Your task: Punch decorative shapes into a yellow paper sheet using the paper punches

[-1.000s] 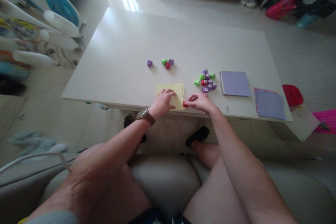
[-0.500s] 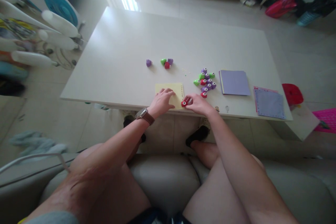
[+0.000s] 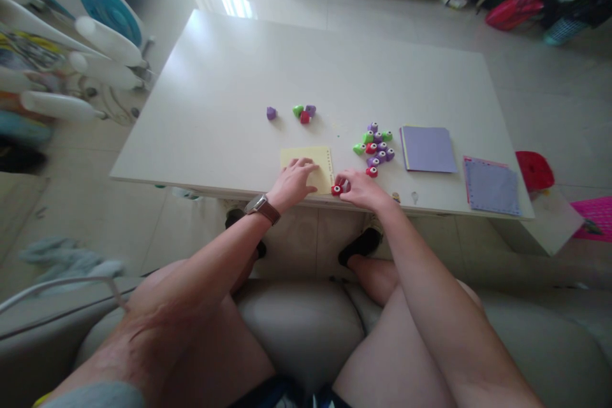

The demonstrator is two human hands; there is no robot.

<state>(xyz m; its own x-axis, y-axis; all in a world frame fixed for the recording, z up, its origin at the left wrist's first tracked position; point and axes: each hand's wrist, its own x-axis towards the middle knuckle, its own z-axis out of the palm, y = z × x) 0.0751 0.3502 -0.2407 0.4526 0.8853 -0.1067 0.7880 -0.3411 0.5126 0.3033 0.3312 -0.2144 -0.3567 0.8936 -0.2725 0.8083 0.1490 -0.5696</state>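
Note:
A yellow sheet (image 3: 306, 152) with patterned right edge lies near the table's front edge. My left hand (image 3: 295, 183) rests on it, fingers spread, nothing in its grasp. At the sheet's lower right corner, a red one-eyed punch (image 3: 337, 190) is gripped by my right hand (image 3: 357, 190). To the right stands a cluster of purple, green and red punches with eyes (image 3: 377, 146). Farther back are one purple punch (image 3: 271, 113) and a small group of green, purple and red ones (image 3: 305, 116).
A stack of purple paper (image 3: 429, 150) lies right of the cluster, with punched sheets (image 3: 491, 186) beyond it. Two small items, one a small charm (image 3: 396, 197), lie by the front edge of the white table (image 3: 215, 76). Tiny paper bits are scattered mid-table.
The yellow sheet has shifted slightly up and left under my left hand. My right hand still holds the red punch, hardly moved.

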